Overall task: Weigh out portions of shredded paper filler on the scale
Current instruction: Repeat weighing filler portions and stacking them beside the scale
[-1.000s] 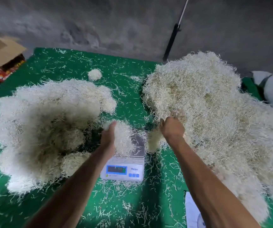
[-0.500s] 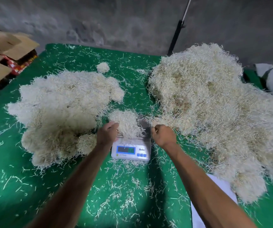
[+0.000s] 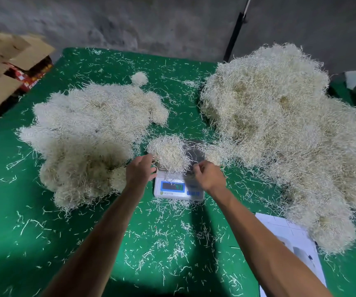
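Sitting on the platform of the digital scale [image 3: 179,185] is a small clump of shredded paper filler [image 3: 168,154], the portion now being weighed; the display is lit but its digits are too blurred to read. The left hand [image 3: 139,171] rests against the clump's near edge with relaxed fingers. The right hand [image 3: 209,176] has its fingers curled, pinching a few strands over the platform. Judging by the large pile [image 3: 91,133] on the left of the green table [image 3: 172,243], many portions seem done; the bigger heap [image 3: 279,129] on the right suggests much remains.
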### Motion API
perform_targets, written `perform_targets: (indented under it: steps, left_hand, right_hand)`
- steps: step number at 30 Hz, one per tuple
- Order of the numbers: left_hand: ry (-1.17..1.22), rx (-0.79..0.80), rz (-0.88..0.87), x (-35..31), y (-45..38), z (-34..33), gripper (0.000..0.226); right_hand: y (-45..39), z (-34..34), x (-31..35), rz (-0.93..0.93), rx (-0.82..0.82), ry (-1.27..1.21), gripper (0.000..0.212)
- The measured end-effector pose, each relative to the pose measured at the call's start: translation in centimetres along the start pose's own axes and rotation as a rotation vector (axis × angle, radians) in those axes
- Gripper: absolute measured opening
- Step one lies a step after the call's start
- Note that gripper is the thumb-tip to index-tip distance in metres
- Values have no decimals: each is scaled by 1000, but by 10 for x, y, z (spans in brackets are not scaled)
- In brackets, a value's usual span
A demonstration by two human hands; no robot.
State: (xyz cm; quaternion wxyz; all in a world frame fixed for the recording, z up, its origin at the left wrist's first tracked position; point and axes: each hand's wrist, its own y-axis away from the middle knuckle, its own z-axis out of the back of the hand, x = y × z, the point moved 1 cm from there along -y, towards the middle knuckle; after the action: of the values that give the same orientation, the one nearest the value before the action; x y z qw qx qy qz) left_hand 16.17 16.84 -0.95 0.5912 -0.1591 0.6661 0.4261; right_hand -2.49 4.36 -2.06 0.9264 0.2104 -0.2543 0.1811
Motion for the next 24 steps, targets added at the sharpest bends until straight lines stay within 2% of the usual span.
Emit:
perform_targets:
  steps: [2, 5, 7, 9, 10, 12, 14, 16, 18, 20, 23, 24]
  left_hand:
    - [-133, 53, -24, -3, -11, -1, 24]
    - [-243, 18, -33, -12, -27, -9, 39]
    - [-285, -48, -75, -19, -40, -19, 37]
    - [-393, -54, -35, -22, -55, -32, 87]
    - [-432, -31, -36, -24, -61, -38, 98]
    - [-483, 58, -76, -28, -72, -52, 90]
    - [-545, 119, -98, -29, -75, -67, 64]
    - [-541, 171, -133, -25, -73, -84, 31]
    - [-400, 239, -70, -19, -62, -99, 6]
    - [-91, 211, 64, -17, -43, -108, 1]
    - [418, -7, 188, -2, -30, -111, 28]
    - [454, 28, 226, -6, -25, -112, 38]
  right_hand:
    - [-6, 1, -1, -26, 69, 21, 38]
    - [-15, 3, -5, -84, 130, -92, 57]
    - [-22, 2, -5, -98, 130, -212, 64]
    - [-28, -1, 0, -117, 163, -410, 61]
    - [-30, -3, 3, -141, 200, -510, 59]
    - [-36, -6, 11, -188, 299, -614, 54]
    - [-46, -10, 20, -216, 371, -638, 58]
    - [-64, -13, 30, -229, 321, -664, 76]
    - [-85, -12, 41, -208, 241, -748, 81]
    - [-99, -8, 49, -194, 122, -837, 75]
    - [-102, -6, 55, -193, -220, -1026, 36]
    - [-97, -5, 61, -136, -254, -1044, 38]
